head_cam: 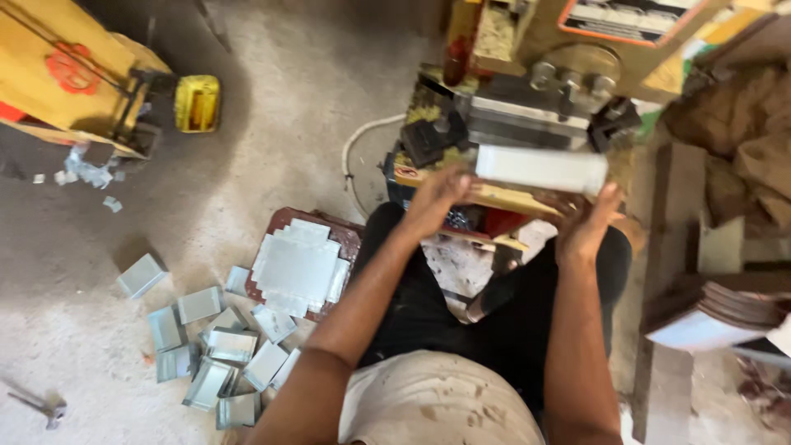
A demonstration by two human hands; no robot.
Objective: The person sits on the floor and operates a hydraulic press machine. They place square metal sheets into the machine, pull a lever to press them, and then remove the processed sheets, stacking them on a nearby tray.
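Your left hand and right hand both gripped the pale metal sheet, held at the yellow press, above the floor's folded metal boxes

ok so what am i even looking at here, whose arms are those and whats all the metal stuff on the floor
The picture comes from a camera worn on a person's head, looking down, so the two arms are that person's own. They sit before a yellow press machine. The left hand and right hand together hold a pale metal sheet piece at the machine's front; it is blurred. On the concrete floor to the left lies a stack of flat cross-shaped metal blanks on a reddish board, and nearer, a heap of folded metal boxes. Another yellow machine stands at the upper left.
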